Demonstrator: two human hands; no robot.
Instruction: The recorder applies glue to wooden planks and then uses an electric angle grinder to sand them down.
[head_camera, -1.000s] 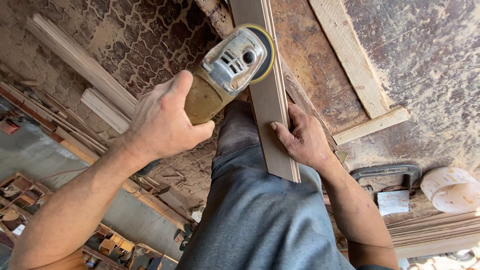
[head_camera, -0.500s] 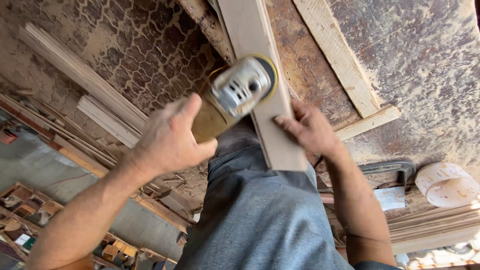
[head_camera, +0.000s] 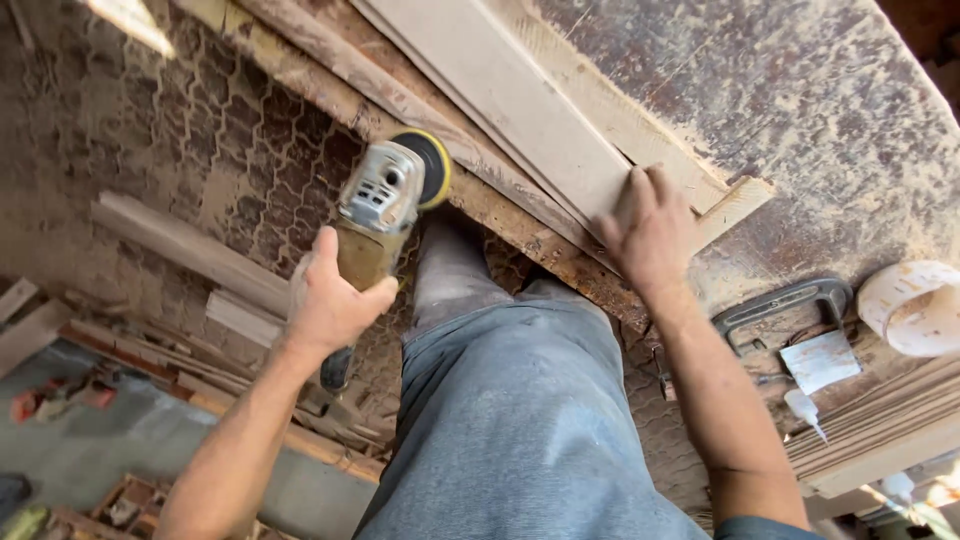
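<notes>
My left hand (head_camera: 335, 300) is clamped around the body of the angle grinder (head_camera: 385, 205), thumb up along its side, fingers wrapped under. The grinder hangs out past the near edge of the desk (head_camera: 800, 110), over the patterned floor (head_camera: 250, 150); its yellow-rimmed sanding disc (head_camera: 432, 168) sits just beside that worn edge, apart from the board, and I cannot tell whether it touches the edge rail.

My right hand (head_camera: 652, 232) lies flat, fingers together and pointing up the desk, pressing on the near end of the long pale board (head_camera: 500, 100). The board runs diagonally along the desk's near edge toward the upper left, and my fingertips cover its end corner. Just right of my hand a short wooden stop block (head_camera: 738, 205) stands across the board's end, with a long batten (head_camera: 590, 100) lying alongside the board's far edge.

To the right of my forearm lie a metal clamp (head_camera: 785, 305), a small pale sheet (head_camera: 820, 360), a glue bottle (head_camera: 803, 408) and a roll of sandpaper (head_camera: 915, 305), so that side is crowded. The desk beyond the batten is dusty and bare. On the floor to my left lie loose wooden strips (head_camera: 190, 255), well apart from the grinder.
</notes>
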